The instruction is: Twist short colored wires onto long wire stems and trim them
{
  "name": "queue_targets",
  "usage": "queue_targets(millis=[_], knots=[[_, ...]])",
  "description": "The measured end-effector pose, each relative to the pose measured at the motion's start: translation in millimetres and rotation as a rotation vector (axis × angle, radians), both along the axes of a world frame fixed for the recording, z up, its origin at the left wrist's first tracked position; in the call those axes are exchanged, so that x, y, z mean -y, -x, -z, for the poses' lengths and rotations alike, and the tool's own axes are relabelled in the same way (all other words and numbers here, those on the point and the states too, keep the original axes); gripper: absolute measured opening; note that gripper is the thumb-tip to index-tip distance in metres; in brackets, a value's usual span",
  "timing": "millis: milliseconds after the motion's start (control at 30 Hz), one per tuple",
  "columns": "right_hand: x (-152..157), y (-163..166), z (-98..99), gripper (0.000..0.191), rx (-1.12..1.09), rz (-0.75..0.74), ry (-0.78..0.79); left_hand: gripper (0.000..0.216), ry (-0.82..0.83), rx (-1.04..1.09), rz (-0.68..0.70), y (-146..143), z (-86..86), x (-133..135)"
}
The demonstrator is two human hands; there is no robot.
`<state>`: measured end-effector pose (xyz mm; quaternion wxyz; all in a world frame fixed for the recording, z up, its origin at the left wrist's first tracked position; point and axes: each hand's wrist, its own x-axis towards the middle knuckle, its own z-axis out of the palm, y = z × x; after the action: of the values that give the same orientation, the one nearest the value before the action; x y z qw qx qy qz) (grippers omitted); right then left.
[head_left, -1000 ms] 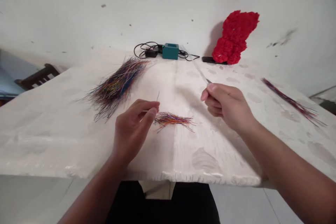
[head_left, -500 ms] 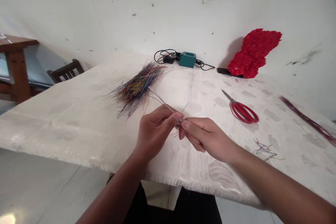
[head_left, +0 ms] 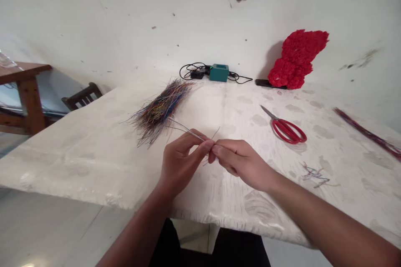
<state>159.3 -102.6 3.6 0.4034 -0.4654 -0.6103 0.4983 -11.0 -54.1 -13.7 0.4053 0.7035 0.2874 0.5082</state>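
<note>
Above the table's front part, my left hand point(head_left: 184, 158) pinches thin grey wires point(head_left: 185, 128) between thumb and forefinger. The wires slant up and left from the fingers toward a heap of loose coloured wires point(head_left: 163, 108). My right hand point(head_left: 239, 160) is closed too, its thumb and forefinger pressed on the same wires right beside the left fingertips. The two hands touch. A few thin wire ends stick out around the fingertips; the gripped part itself is hidden.
Red-handled scissors point(head_left: 286, 130) lie to the right, with wire scraps point(head_left: 318, 175) below them and a dark red wire bundle point(head_left: 368, 133) at the far right. Along the wall are a teal box point(head_left: 219, 73) with black cables and a red ruffled object point(head_left: 297, 60).
The fingertips have closed nearer together, covering the wire part that showed between them. The whole view has shifted slightly.
</note>
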Motion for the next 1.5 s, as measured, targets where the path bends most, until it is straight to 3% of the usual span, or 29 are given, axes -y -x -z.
queue_targets(millis=[600, 867, 1000, 1100, 1233, 1400, 1500], knots=[[2, -1, -2.0, 0.031, 0.117, 0.031, -0.093, 0.008, -0.029, 0.042, -0.126, -1, 0.1, -1], [0, 0, 5.9, 0.031, -0.120, 0.160, -0.107, 0.006, -0.054, 0.031, -0.409, -1, -9.9, 22], [0, 0, 3.0, 0.029, -0.197, 0.213, -0.104, 0.009, -0.110, -0.015, -0.295, -7, -15.8, 43], [-1, 0, 1.8, 0.027, -0.230, 0.210, -0.090, 0.007, -0.061, -0.051, -0.249, -14, -15.6, 49], [-1, 0, 2.8, 0.026, -0.253, 0.161, -0.068, 0.016, 0.048, -0.072, -0.270, -17, -14.1, 45], [2, 0, 2.0, 0.029, -0.262, 0.143, -0.017, 0.007, -0.002, -0.278, -0.188, -13, -17.8, 37], [4, -1, 0.2, 0.028, -0.236, 0.119, 0.020, 0.006, -0.009, -0.311, -0.235, -12, -19.1, 35]])
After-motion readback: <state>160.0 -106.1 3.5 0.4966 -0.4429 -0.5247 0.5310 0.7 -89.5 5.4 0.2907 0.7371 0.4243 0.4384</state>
